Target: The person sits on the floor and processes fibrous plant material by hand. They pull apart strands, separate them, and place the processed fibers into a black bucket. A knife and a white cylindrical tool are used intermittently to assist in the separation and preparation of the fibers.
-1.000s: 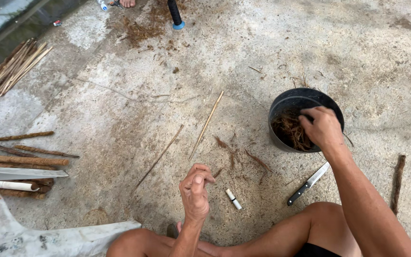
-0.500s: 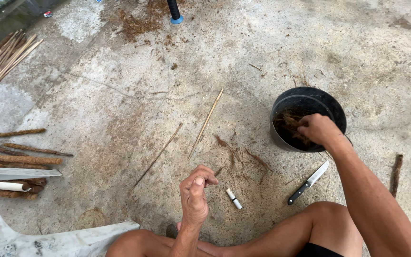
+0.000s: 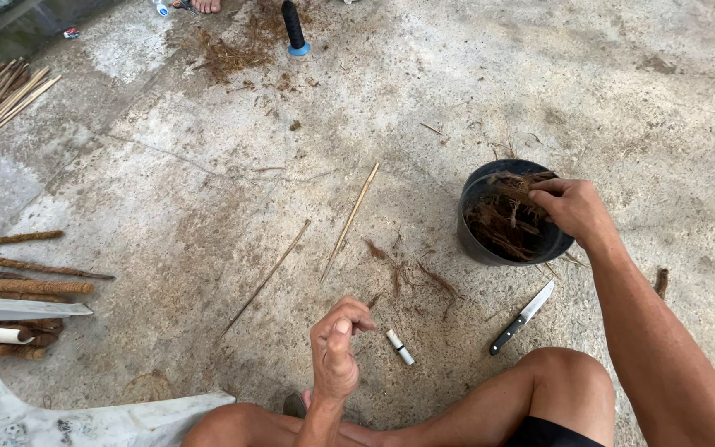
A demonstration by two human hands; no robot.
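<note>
Over the pot rim, the right hand is gripping fibre; the left hand is curling closed above bare floor, knife nearby.

Knife between bucket and knee, sticks left.

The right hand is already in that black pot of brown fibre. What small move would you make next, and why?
Probably lift a pinch of brown fibre out of the round black pot. The right hand has its fingers closed on the fibre at the rim, while the left hand waits raised near the knees, pinched on a small wisp.
</note>
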